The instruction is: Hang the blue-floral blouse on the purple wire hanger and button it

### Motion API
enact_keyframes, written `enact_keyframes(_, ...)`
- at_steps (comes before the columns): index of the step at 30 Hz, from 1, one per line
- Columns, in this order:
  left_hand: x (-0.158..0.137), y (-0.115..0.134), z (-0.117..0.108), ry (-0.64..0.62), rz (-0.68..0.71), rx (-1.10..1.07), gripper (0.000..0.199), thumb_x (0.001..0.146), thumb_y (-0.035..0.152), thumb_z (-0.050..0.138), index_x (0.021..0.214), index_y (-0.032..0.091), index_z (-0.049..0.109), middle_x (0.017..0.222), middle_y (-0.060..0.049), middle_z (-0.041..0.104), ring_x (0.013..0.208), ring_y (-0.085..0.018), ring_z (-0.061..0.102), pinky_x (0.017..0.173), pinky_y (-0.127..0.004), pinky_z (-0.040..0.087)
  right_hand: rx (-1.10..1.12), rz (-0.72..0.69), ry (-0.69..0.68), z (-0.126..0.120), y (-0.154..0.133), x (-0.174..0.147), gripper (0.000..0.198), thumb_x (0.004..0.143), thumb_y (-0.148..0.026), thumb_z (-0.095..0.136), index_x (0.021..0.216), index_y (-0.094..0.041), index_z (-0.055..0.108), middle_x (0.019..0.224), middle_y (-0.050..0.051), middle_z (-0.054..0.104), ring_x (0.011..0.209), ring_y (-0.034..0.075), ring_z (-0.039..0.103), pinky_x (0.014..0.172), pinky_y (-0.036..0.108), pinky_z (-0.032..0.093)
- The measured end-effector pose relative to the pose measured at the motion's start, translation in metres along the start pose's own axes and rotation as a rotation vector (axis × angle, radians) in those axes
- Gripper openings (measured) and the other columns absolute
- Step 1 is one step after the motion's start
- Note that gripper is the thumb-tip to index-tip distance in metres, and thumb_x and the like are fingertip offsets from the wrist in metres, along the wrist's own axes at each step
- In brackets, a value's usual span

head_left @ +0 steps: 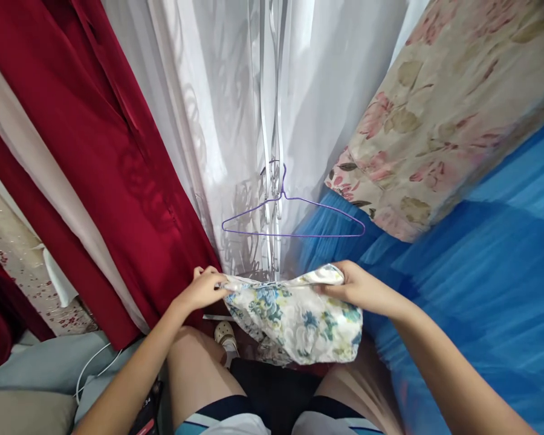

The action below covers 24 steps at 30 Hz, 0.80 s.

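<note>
Between my two hands hangs a white floral cloth [294,320] with blue, green and yellow flowers, stretched sideways above my lap. My left hand [205,289] pinches its upper left edge. At the upper right corner, my right hand [351,284] grips the cloth, thumb and fingers closed on its folded edge. Whether the cloth is a garment I cannot tell. A little above it, an unloaded purple wire hanger [294,234] hangs from a white metal stand [266,133], apart from both hands.
Red fabric [104,157] and white curtains [222,90] hang at the left and behind. On the right are a pink floral cloth [390,145] and blue tulle [480,272]. Grey cushions [40,359] with a white cable [88,365] lie lower left. A clog [225,334] shows below.
</note>
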<state>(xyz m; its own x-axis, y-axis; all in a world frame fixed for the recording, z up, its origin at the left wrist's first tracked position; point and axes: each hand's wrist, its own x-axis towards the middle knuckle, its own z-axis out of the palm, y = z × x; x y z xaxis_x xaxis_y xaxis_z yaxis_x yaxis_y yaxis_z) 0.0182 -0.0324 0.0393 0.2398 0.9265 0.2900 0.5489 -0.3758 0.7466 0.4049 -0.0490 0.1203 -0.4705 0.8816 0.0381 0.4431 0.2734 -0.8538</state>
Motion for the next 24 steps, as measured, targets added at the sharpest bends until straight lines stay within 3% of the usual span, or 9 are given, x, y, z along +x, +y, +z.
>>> enact_keyframes(3, 0.030, -0.004, -0.034, 0.232, -0.060, -0.111, 0.013, 0.068, 0.015, 0.079, 0.069, 0.025, 0.071, 0.079, -0.004, 0.069, 0.093, -0.026, 0.052, 0.101, -0.036, 0.030, -0.137, -0.103, 0.248, -0.007, 0.007, 0.038, 0.049, 0.071, -0.028, 0.075, 0.119, -0.017, 0.071, 0.097, 0.006, 0.075, 0.081, 0.024, 0.067, 0.070, 0.029, 0.051)
enact_keyframes(5, 0.052, 0.002, -0.050, 0.367, -0.076, -0.205, 0.014, 0.072, 0.012, 0.075, 0.068, 0.024, 0.069, 0.078, -0.004, 0.068, 0.095, -0.025, 0.052, 0.096, -0.031, 0.033, -0.204, -0.161, 0.378, -0.009, 0.015, 0.065, 0.060, 0.069, -0.028, 0.075, 0.127, -0.018, 0.066, 0.106, 0.008, 0.074, 0.090, 0.027, 0.068, 0.079, 0.033, 0.051)
enact_keyframes(9, 0.090, 0.029, -0.059, 0.484, -0.006, -0.255, 0.013, 0.082, 0.011, 0.064, 0.076, 0.021, 0.070, 0.075, -0.003, 0.064, 0.084, -0.021, 0.053, 0.082, -0.023, 0.036, -0.291, -0.186, 0.406, -0.004, 0.029, 0.100, 0.031, 0.076, -0.023, 0.062, 0.103, -0.015, 0.075, 0.096, 0.009, 0.076, 0.088, 0.026, 0.069, 0.078, 0.032, 0.050)
enact_keyframes(13, 0.113, 0.060, -0.040, 0.405, 0.143, -0.250, 0.016, 0.088, 0.016, 0.057, 0.094, 0.019, 0.072, 0.082, -0.002, 0.066, 0.078, -0.019, 0.055, 0.075, -0.022, 0.037, -0.256, -0.191, 0.368, 0.013, 0.031, 0.098, 0.023, 0.078, -0.018, 0.052, 0.080, -0.014, 0.074, 0.072, 0.005, 0.072, 0.070, 0.021, 0.065, 0.066, 0.028, 0.047)
enact_keyframes(15, 0.117, 0.071, -0.028, 0.313, 0.262, -0.130, 0.022, 0.089, 0.015, 0.053, 0.101, 0.020, 0.071, 0.086, -0.003, 0.067, 0.080, -0.018, 0.057, 0.076, -0.023, 0.037, -0.187, -0.221, 0.363, 0.019, 0.029, 0.084, 0.025, 0.077, -0.018, 0.053, 0.087, -0.014, 0.075, 0.073, 0.005, 0.072, 0.073, 0.022, 0.065, 0.069, 0.030, 0.049)
enact_keyframes(17, 0.117, 0.079, -0.019, 0.291, 0.348, 0.006, 0.026, 0.089, 0.013, 0.051, 0.103, 0.021, 0.070, 0.087, -0.003, 0.066, 0.082, -0.019, 0.058, 0.078, -0.023, 0.037, -0.138, -0.265, 0.411, 0.018, 0.028, 0.065, 0.037, 0.075, -0.019, 0.056, 0.107, -0.015, 0.074, 0.081, 0.006, 0.073, 0.077, 0.023, 0.065, 0.074, 0.032, 0.050)
enact_keyframes(19, 0.113, 0.082, -0.013, 0.317, 0.366, 0.090, 0.024, 0.089, 0.016, 0.050, 0.101, 0.022, 0.070, 0.085, -0.003, 0.066, 0.081, -0.019, 0.058, 0.076, -0.024, 0.037, -0.110, -0.289, 0.567, 0.010, 0.031, 0.044, 0.060, 0.075, -0.022, 0.058, 0.135, -0.016, 0.058, 0.081, 0.004, 0.072, 0.068, 0.020, 0.062, 0.071, 0.032, 0.050)
enact_keyframes(21, 0.108, 0.085, -0.010, 0.312, 0.349, 0.119, 0.021, 0.091, 0.020, 0.051, 0.099, 0.022, 0.070, 0.082, -0.002, 0.065, 0.077, -0.019, 0.058, 0.071, -0.024, 0.037, -0.097, -0.272, 0.760, -0.007, 0.037, 0.029, 0.086, 0.074, -0.024, 0.059, 0.155, -0.015, 0.029, 0.073, 0.000, 0.068, 0.057, 0.017, 0.056, 0.061, 0.031, 0.048)
enact_keyframes(24, 0.101, 0.089, -0.006, 0.252, 0.334, 0.089, 0.020, 0.092, 0.025, 0.050, 0.097, 0.022, 0.070, 0.078, -0.002, 0.064, 0.072, -0.019, 0.056, 0.068, -0.024, 0.037, -0.161, -0.211, 0.869, -0.043, 0.046, 0.024, 0.106, 0.072, -0.024, 0.063, 0.159, -0.011, 0.004, 0.069, -0.002, 0.066, 0.055, 0.017, 0.054, 0.058, 0.030, 0.046)
